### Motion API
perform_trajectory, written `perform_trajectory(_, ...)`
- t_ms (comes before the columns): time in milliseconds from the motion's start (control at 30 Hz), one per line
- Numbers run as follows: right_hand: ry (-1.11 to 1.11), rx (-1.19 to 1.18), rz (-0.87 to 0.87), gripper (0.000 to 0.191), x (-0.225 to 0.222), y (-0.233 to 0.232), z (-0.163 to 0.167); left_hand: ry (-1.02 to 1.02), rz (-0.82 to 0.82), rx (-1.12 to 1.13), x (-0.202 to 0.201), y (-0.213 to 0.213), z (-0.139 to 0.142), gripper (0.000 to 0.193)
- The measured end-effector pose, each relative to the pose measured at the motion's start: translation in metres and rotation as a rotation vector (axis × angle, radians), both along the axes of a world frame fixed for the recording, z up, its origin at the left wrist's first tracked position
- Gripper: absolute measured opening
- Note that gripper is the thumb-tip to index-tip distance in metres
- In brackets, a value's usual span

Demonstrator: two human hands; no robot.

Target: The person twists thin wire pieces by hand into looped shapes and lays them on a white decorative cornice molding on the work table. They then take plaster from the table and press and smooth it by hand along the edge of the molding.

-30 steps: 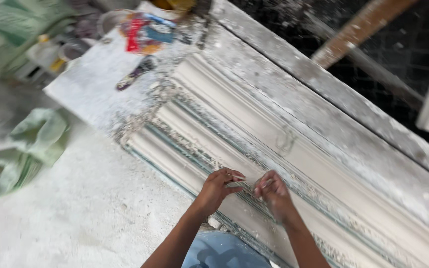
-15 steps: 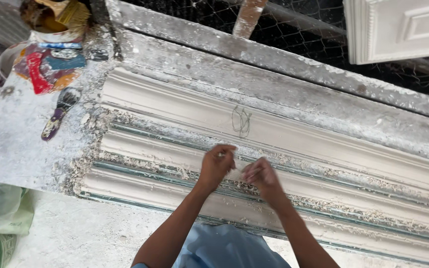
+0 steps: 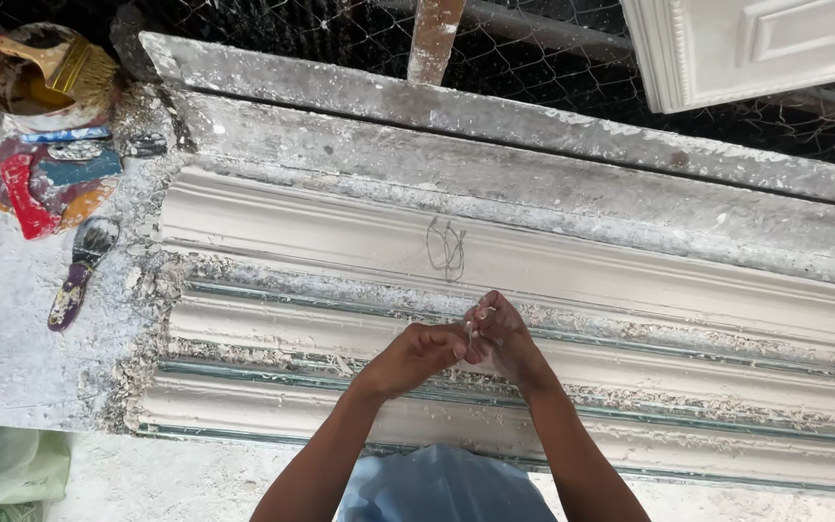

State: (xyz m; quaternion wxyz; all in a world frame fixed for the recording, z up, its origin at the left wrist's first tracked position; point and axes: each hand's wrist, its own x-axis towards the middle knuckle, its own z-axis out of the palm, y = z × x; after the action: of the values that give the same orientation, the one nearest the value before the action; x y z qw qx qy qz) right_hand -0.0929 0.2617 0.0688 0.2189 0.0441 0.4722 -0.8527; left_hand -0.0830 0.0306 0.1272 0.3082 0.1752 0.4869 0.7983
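Long white plaster cornice mould (image 3: 359, 227) fills the bench, 9 to 3 o'clock; crumbly crust along its ridges; judged heavy, brittle. Twisted wire loop (image 3: 446, 247) lies at 12 o'clock of the hands. Left hand (image 3: 416, 356) and right hand (image 3: 501, 333) meet at centre, fingertips pinched on a small pale strand (image 3: 475, 324); probably light, pliable; grip near its ends.

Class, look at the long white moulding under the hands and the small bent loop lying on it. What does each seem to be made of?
Long white moulding: probably cast plaster, matt and chalky, with crumbs along its ridges. Bent loop: seemingly thin dark metal wire, twisted and holding its shape.
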Motion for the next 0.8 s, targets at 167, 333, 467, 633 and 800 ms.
perform_trajectory(167,-0.1,0.027,-0.101,0.013,-0.011,-0.009,0.004,0.035,0.113,-0.255,-0.007,0.011,0.001,0.013)
perform_trajectory(333,0.025,0.184,-0.152,0.012,-0.016,-0.015,-0.002,0.096,0.515,-0.545,-0.026,0.026,-0.049,0.016)
perform_trajectory(467,0.307,0.564,0.104,0.01,0.0,-0.03,-0.007,-0.11,0.773,-0.789,-0.058,0.023,-0.094,0.023)
perform_trajectory(633,0.114,0.683,0.041,0.008,-0.018,-0.007,-0.008,0.081,0.815,-0.793,-0.06,0.03,-0.1,0.025)
perform_trajectory(800,-0.037,0.527,-0.039,0.013,-0.04,0.039,-0.008,0.043,0.13,-0.387,-0.051,0.004,-0.067,0.014)
